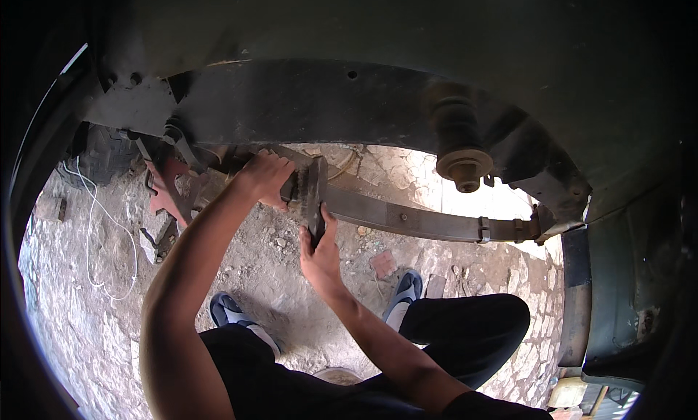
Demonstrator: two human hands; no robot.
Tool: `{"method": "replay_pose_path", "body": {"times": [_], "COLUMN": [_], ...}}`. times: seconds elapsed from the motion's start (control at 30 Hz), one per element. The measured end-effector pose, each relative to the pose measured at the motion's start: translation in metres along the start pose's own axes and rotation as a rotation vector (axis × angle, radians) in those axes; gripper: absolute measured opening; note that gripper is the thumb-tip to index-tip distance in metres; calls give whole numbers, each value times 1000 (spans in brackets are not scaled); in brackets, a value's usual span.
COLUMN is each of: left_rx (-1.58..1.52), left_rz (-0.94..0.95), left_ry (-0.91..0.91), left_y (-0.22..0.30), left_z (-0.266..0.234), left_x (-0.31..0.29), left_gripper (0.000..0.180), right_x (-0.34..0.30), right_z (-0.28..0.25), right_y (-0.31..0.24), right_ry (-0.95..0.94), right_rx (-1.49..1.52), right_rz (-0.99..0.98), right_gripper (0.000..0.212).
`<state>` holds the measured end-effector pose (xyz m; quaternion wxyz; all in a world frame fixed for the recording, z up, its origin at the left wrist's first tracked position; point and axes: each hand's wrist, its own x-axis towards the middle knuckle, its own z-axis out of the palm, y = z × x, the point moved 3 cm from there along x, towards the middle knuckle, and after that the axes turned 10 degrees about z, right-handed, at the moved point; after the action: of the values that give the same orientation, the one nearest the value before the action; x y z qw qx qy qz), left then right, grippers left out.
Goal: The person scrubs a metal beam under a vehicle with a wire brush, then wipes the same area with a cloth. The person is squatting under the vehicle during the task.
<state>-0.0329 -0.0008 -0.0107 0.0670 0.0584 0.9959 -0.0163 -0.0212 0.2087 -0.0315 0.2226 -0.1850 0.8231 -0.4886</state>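
Observation:
A long curved leaf spring (407,218) of brown-grey metal runs under the dark vehicle frame, in front of me. My left hand (266,176) is closed over the spring's left part, with fingers curled on top. In my right hand (321,260) is a brush with a dark, flat back (316,194), gripped by its lower end and standing upright across the spring. Its stiff bristles (297,191) face left, beside my left hand, and seem to touch the spring. My left fingertips are partly hidden.
The dark frame beam (305,100) arches overhead, with a round bump stop (464,165) hanging at right. A red jack stand (169,184) stands at left, near a tyre (102,158) and a white cord (131,238). Stones and a brick piece (383,264) lie on the dirt floor.

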Motion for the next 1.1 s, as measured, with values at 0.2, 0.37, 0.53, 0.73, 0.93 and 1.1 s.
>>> {"method": "replay_pose_path", "body": {"times": [0.2, 0.37, 0.53, 0.73, 0.93, 1.1], "left_rx": [33, 42, 44, -67, -44, 2], "left_rz": [6, 7, -1, 5, 7, -5], "left_ry": [23, 2, 2, 13, 52, 8], "left_y": [-1, -2, 2, 2, 0, 0], "left_z": [2, 4, 1, -6, 2, 4], "left_x": [1, -1, 2, -4, -1, -3], "left_gripper": [94, 92, 90, 91, 90, 93], "right_x": [9, -17, 0, 15, -30, 3], "right_z": [-3, 5, 4, -9, -1, 0], "right_y": [8, 30, 17, 2, 29, -1], "right_ry": [64, 62, 88, 3, 61, -32], "right_rx": [-81, -11, -19, -89, -44, -34], "right_rz": [-143, -173, -139, -79, -218, 80], "right_gripper": [61, 61, 60, 61, 63, 63]}}
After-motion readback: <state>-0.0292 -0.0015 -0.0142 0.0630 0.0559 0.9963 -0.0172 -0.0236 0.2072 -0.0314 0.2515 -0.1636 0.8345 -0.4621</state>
